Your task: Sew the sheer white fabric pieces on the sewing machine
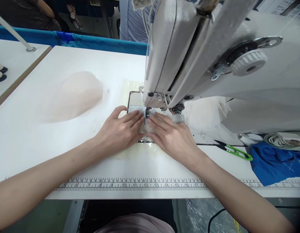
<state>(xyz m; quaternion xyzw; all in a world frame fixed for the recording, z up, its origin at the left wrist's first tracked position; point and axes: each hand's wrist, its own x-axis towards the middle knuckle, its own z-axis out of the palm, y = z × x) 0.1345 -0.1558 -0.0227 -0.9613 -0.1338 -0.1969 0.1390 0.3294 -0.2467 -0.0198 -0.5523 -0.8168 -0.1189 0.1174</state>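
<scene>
A printed measuring scale (130, 185) runs along the table (67, 155) edge in front of the sewing machine (213, 64). It reads 5 through 17; numbers farther right are blurred.

White worktable (67, 155), ruler strip (130, 185) along front edge; blue rail (98, 42) behind; second table (14, 61) left.

Small pale fabric piece (145, 129), lying flat on the metal needle plate (133, 102), with its far edge at 12 o'clock under the presser foot (147, 113). The left hand (118, 131) covers it at 9 o'clock and the right hand (173, 137) at 3 o'clock, fingers pressed flat. Only a narrow strip shows between them, and the near edge at 6 o'clock glints.
</scene>
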